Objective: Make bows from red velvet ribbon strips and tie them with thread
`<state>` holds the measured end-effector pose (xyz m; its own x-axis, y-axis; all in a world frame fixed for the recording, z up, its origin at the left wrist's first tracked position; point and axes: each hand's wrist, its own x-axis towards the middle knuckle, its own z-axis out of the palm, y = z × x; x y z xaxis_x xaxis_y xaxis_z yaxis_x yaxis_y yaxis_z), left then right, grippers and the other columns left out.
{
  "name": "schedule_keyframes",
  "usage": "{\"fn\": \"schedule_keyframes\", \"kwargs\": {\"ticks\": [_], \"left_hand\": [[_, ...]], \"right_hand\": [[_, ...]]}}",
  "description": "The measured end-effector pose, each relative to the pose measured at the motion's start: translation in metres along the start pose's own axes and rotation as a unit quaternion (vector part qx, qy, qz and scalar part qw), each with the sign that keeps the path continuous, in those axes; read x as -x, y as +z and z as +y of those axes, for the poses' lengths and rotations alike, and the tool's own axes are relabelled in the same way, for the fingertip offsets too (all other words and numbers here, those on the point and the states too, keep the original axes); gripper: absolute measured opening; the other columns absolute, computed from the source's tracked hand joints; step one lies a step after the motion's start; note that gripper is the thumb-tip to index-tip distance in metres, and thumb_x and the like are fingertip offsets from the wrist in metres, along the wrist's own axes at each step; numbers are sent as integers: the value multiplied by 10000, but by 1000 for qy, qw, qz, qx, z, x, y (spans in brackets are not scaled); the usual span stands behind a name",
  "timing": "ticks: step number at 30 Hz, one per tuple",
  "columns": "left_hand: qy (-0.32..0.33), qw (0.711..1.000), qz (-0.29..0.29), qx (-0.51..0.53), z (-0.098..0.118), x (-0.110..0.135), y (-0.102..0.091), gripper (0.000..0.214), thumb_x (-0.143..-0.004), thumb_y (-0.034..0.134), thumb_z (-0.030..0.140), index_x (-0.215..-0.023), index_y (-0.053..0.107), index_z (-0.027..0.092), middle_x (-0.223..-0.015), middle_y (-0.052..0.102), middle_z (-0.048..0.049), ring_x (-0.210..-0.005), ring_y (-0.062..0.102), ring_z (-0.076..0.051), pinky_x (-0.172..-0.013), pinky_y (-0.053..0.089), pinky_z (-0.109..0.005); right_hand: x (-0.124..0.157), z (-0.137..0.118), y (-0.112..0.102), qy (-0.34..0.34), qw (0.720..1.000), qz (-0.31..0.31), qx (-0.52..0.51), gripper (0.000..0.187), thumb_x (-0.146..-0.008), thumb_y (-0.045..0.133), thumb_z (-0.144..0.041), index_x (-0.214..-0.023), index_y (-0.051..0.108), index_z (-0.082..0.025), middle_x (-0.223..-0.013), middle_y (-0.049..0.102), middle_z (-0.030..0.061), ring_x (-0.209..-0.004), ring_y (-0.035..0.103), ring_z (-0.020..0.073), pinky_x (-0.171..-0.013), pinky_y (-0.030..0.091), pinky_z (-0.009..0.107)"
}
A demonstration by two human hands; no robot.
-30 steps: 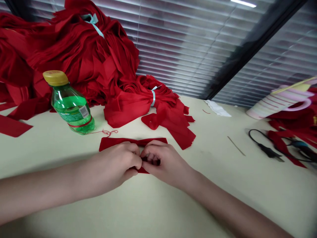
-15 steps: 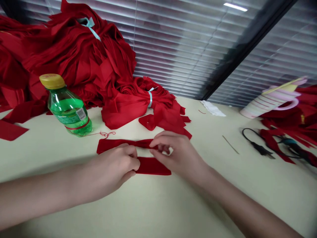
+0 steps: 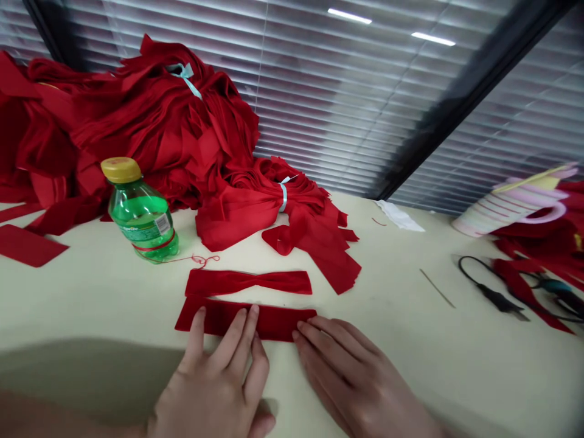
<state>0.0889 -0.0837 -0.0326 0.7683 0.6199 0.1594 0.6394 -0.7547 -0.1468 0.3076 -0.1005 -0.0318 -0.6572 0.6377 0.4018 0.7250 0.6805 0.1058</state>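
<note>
The left grip (image 3: 214,380) is laid open on the bench (image 3: 424,377), with its fingers (image 3: 232,331) spread apart and their tips pressed on a red velvet strip (image 3: 246,321). Nothing is clamped. The right grip (image 3: 360,380) is also open and lies flat, its fingers close together beside the strip's right end; whether they touch it cannot be told. The strip lies flat across the bench between the grips, just below a pinched velvet bow (image 3: 249,283).

Beyond them stand a green bottle (image 3: 141,213), a loose red thread (image 3: 201,260), and a tied bundle (image 3: 255,207) of red fabric in front of a large red heap (image 3: 159,134). The bundle's loose tails come close to the bow.

Uneven pressure from the left fingers could skew the strip, since it is held down at one side only. Its edge could also be rucked if the right fingers are pushed against it. The bow lies so near that it could be nudged out of line by the strip. The thread could be snagged by a passing hand, and the bottle could be tipped by a careless reach.
</note>
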Motion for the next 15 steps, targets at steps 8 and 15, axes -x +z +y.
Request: {"fn": "schedule_keyframes", "kwargs": {"ticks": [8, 15], "left_hand": [[-6, 997, -68, 40, -6, -3, -6, 527, -894, 362, 530, -1214, 586, 177, -1396, 398, -206, -1230, 473, -393, -791, 466, -709], [-31, 994, -76, 67, -8, -14, -12, 530, -855, 435, 544, -1205, 603, 184, -1399, 379, -207, -1221, 469, -425, -821, 401, -760]], "right_hand": [[-1, 4, -1, 68, 997, 30, 9, 266, -905, 465, -175, -1001, 708, -132, -1054, 709, 104, -953, 671, 249, -808, 578, 395], [-4, 5, -3, 95, 995, 16, 3, 290, -908, 469, -229, -1075, 683, -127, -1121, 683, 100, -1007, 652, 257, -837, 561, 420]]}}
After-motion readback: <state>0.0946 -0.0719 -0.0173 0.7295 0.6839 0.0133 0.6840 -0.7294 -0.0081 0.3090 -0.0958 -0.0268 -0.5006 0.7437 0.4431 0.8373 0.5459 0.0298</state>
